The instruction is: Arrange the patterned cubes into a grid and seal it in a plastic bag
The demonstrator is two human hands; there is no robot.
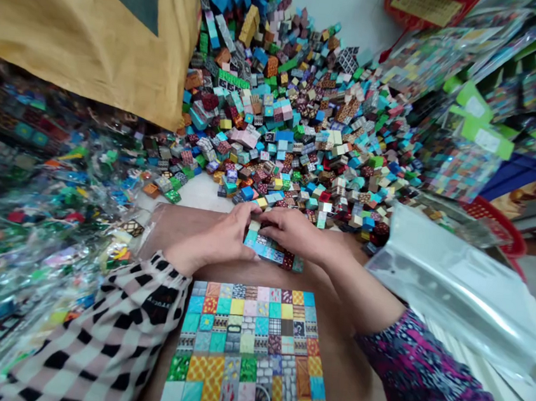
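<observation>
Both my hands meet around a small group of patterned cubes [267, 247] on the brown board, between the big pile and the finished-looking grid. My left hand [228, 234] curves round the group's left side, thumb along its front edge. From the right, my right hand [293, 232] has its fingers bent over the top of the group, near a pale cube. The fingers of both hands are closed on the cubes. Nearer to me lies a flat rectangular grid of colorful cubes [246, 345], set in tight rows and touched by neither hand.
A large heap of loose cubes [295, 120] spreads beyond the brown board [169, 228]. Clear plastic bags of small parts [80, 206] lie left, below a yellow sack [90, 22]. At right are clear plastic sleeves [459, 291], a red basket [500, 225] and bagged cube sets [469, 151].
</observation>
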